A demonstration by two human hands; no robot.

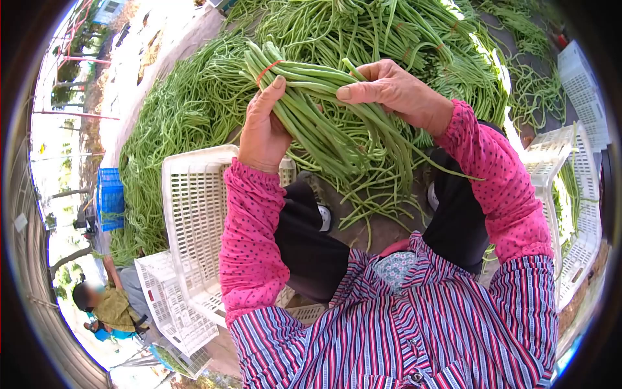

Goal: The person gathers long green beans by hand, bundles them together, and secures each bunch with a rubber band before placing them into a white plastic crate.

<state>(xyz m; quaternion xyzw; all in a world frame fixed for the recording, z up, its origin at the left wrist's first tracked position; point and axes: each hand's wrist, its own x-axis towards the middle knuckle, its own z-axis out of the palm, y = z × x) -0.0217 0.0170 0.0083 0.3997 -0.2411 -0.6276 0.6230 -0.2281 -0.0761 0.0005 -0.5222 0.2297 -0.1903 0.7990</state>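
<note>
Heaped long beans (194,110) are carpeting the ground.
I'm clamping both hands, left hand (262,129) and right hand (392,87), around a slender, smooth green bundle (324,123) beside a perforated white plastic crate (194,214).

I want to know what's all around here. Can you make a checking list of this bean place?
Surface: ground, mostly covered by a pile of long beans.
Job's things: bundle of long beans tied with a red rubber band.
Clutter: white plastic crates on both sides; blue crate farther off.
Grippers: left hand and right hand both grip the bundle.
Cables: nothing seen.
Surroundings: outdoors, sunlit; another person sits at lower left.
</note>
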